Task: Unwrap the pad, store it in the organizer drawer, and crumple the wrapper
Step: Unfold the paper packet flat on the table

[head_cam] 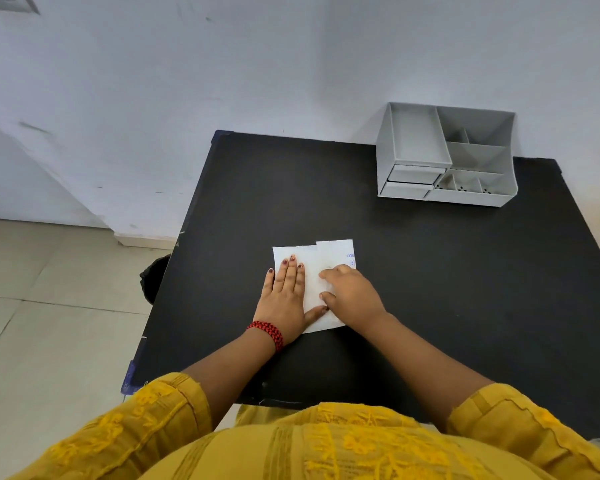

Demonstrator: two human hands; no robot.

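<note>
A white wrapped pad (315,268) lies flat in the middle of the black table (430,271), with blue print at its right edge. My left hand (286,299) rests flat on its left half, fingers spread, pressing it down. My right hand (352,294) sits on its right half with fingers curled at the wrapper's surface; whether they pinch a flap is hidden. The grey organizer (444,154) stands at the table's far right, with two small drawers (411,181) on its front left, both closed or nearly so.
The organizer's open top compartments hold little that I can see. A dark bin (155,278) stands on the tiled floor beside the table's left edge. A white wall runs behind the table.
</note>
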